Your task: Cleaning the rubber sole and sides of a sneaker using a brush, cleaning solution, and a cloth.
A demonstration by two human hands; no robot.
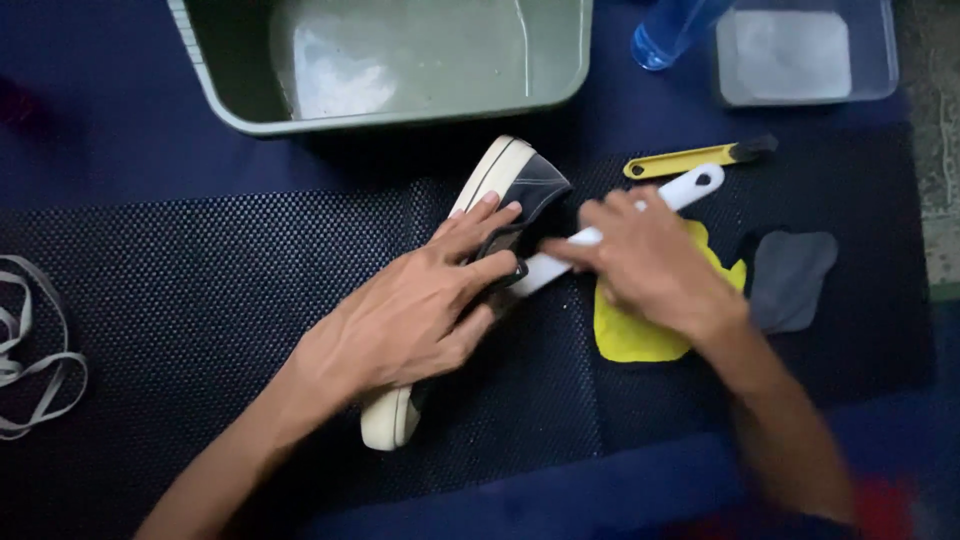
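Observation:
A dark canvas shoe with a cream rubber sole lies on its side on a black textured mat. My left hand presses flat over the middle of the shoe and holds it down. A white-handled brush is gripped in my right hand, its head against the shoe's dark upper near my left fingers. The right hand is blurred. A yellow cloth lies under the right hand.
A green basin with water stands at the back. A blue bottle and a clear plastic container sit back right. A yellow-handled tool, a grey insole and white laces also lie around.

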